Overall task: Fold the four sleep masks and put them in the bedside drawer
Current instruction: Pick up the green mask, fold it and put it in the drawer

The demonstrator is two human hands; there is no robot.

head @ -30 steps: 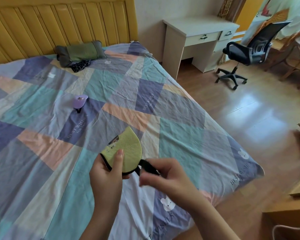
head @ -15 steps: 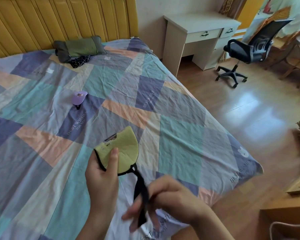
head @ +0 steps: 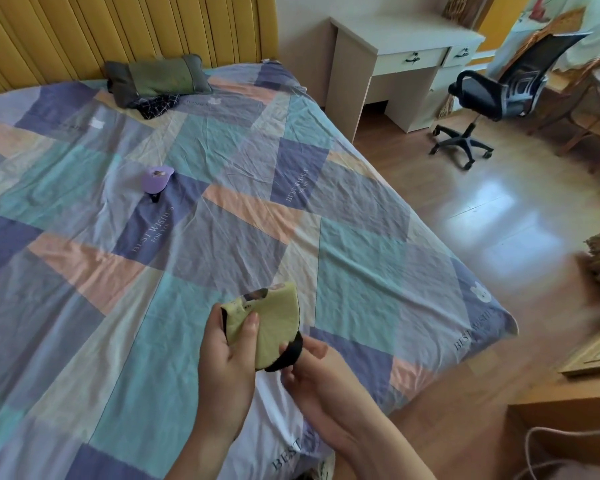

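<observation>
Green sleep mask (head: 274,323) folded in half, pinched in left hand (head: 229,358) above bed (head: 361,265). Right hand (head: 312,368) closed on black strap (head: 288,356), wrapping it. Purple mask (head: 156,178) folded on bed. Drawer step not done. Other masks not seen.

The left hand (head: 229,355) is raised over the near edge of the bed, forearm rising from the bottom of the view, fingers curled behind a folded green sleep mask (head: 274,323) and the thumb (head: 248,332) pressed flat across its front face. The right hand (head: 312,372) comes in from the lower right with the forearm angled up and to the left, palm turned toward the left hand. Its fingertips (head: 288,348) pinch the mask's black strap (head: 288,356) at the mask's lower edge, just beside the left thumb.
</observation>
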